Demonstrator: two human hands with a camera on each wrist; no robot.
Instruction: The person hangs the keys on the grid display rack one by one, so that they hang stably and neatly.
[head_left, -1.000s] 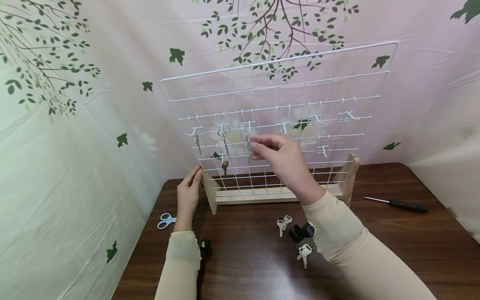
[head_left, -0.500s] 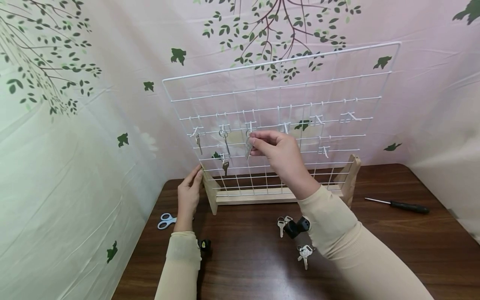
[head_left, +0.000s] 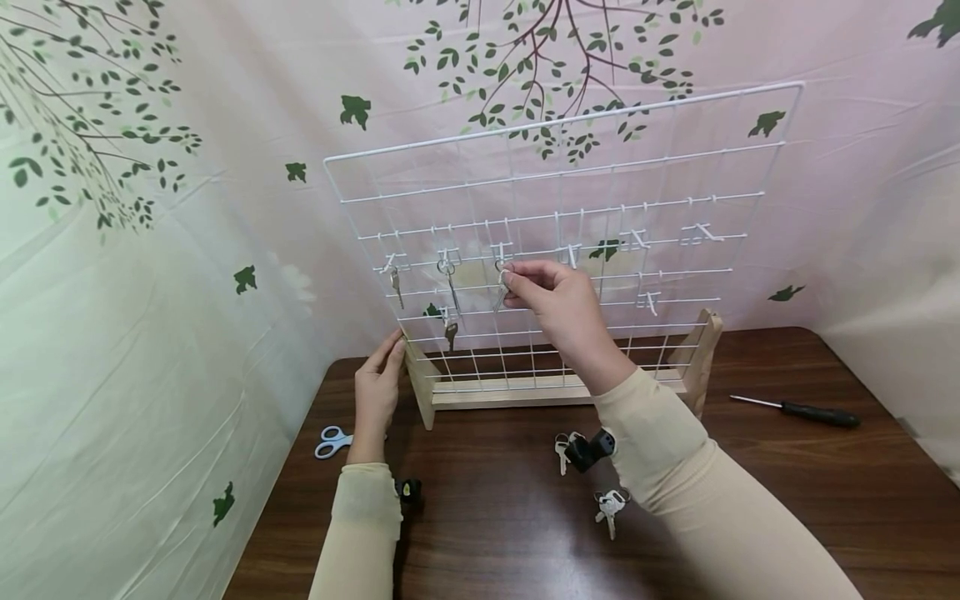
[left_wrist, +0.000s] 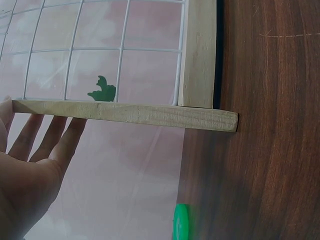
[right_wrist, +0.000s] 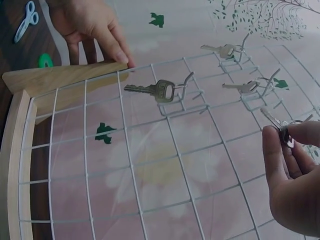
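Note:
Near a white hook on the wire grid rack (head_left: 562, 122), my right hand (head_left: 567, 315) pinches a bunch of silver keys (right_wrist: 271, 118). Their ring overlaps the hook's tip in the head view. Thumb and fingertips of my left hand (head_left: 377, 389) hold the upper end of the rack's left wooden upright (left_wrist: 130, 113). To the left of the pinched keys, a key (head_left: 397, 287), another key (head_left: 452, 290) and a lower, brownish key (head_left: 451, 336) hang from hooks. My right fingers partly cover the bunch.
Bare hooks stick out on the right, such as this white hook (head_left: 649, 302). On the brown table lie two key bunches, one bunch (head_left: 611, 510) nearer than the other (head_left: 562, 454), light-blue scissors (head_left: 330, 442) and a screwdriver (head_left: 817, 414). A green round object (left_wrist: 181, 222) shows beside the rack.
My right hand has moved slightly up with the keys, bringing their ring to the hook. My left hand stays on the wooden upright.

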